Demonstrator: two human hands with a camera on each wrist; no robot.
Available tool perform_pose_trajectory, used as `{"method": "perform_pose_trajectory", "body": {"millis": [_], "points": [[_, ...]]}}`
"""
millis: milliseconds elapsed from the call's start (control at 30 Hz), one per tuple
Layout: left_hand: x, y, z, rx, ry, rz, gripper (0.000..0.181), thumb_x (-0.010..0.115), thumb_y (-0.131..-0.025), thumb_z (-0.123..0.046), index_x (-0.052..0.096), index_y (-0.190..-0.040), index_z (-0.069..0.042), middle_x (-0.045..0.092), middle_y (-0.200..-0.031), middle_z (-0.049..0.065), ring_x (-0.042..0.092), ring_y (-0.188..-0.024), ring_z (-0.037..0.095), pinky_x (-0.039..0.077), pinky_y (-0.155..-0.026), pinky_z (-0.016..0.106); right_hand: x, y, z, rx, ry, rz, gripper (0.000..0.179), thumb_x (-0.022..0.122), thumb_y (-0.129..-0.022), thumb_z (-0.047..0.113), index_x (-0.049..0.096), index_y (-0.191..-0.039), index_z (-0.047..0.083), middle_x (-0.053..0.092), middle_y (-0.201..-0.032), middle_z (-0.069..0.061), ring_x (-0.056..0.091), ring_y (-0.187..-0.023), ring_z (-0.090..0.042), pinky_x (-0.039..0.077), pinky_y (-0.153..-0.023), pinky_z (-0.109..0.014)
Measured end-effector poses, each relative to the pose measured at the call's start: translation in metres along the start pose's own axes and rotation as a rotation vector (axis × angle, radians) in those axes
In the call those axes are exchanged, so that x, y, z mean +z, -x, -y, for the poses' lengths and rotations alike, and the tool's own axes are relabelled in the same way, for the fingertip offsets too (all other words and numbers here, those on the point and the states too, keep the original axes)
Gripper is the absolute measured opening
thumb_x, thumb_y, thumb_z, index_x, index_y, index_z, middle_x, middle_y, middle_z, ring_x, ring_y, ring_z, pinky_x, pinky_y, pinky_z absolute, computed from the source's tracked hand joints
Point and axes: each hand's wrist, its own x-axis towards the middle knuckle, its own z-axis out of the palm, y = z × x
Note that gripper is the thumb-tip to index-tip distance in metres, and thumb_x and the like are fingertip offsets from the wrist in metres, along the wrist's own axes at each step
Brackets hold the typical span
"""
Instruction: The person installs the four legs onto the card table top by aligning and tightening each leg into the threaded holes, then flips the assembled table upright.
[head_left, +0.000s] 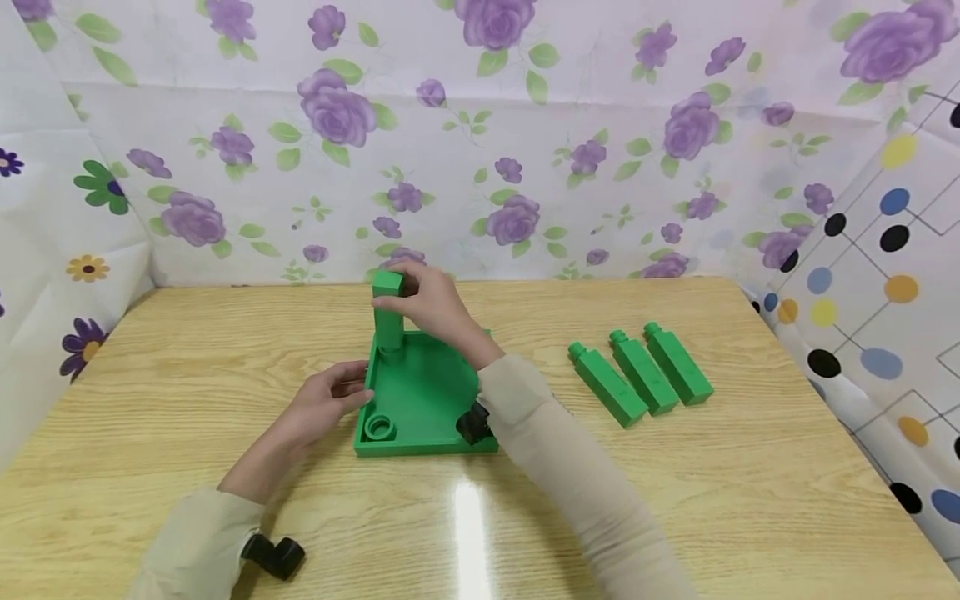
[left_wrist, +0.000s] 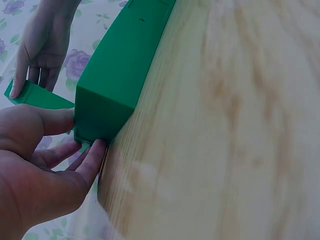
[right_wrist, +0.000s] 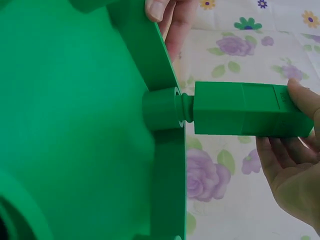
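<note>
Our sleeves [head_left: 187,546], left hand [head_left: 320,402] loosely spread against the tray [head_left: 431,383], right hand [head_left: 435,302] pinching an upright block [head_left: 387,318] at a socket [right_wrist: 161,110]

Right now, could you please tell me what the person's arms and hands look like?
The left sleeve and right sleeve are plain beige; the left wrist camera and right wrist camera are black. The left hand and right hand wear no gloves.

The wood-grained desk [head_left: 225,350] carries a shallow green tray [head_left: 431,387] centrally and three green posts [head_left: 645,375] at right.
</note>
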Motion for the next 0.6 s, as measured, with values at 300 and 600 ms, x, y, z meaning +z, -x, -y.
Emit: {"method": "perform_pose_trajectory", "body": {"millis": [300, 600], "points": [[-0.001, 0.002, 0.0, 0.003, 0.008, 0.003, 0.055, 0.057, -0.1, -0.014, 0.034, -0.147, 0.002, 0.043, -0.139, 0.024, 0.043, -0.124, 0.037, 0.04, -0.099, 0.048, -0.006, -0.004, 0.009, -0.05, 0.161, 0.107, 0.051, 0.071, -0.091, 0.024, 0.055, -0.137, 0.01, 0.062, -0.11, -0.003, 0.059, -0.092, -0.014, 0.047, -0.077, -0.023], [0.001, 0.0, 0.0, 0.0, 0.035, 0.005, 0.055, 0.055, -0.1, -0.013, 0.032, -0.147, 0.004, 0.041, -0.14, 0.025, 0.044, -0.123, 0.037, 0.04, -0.099, 0.046, -0.013, -0.008, 0.015, -0.104, 0.276, 0.293, 0.05, 0.064, -0.095, 0.019, 0.048, -0.142, 0.009, 0.055, -0.128, -0.007, 0.054, -0.112, -0.017, 0.042, -0.089, -0.02]]}}
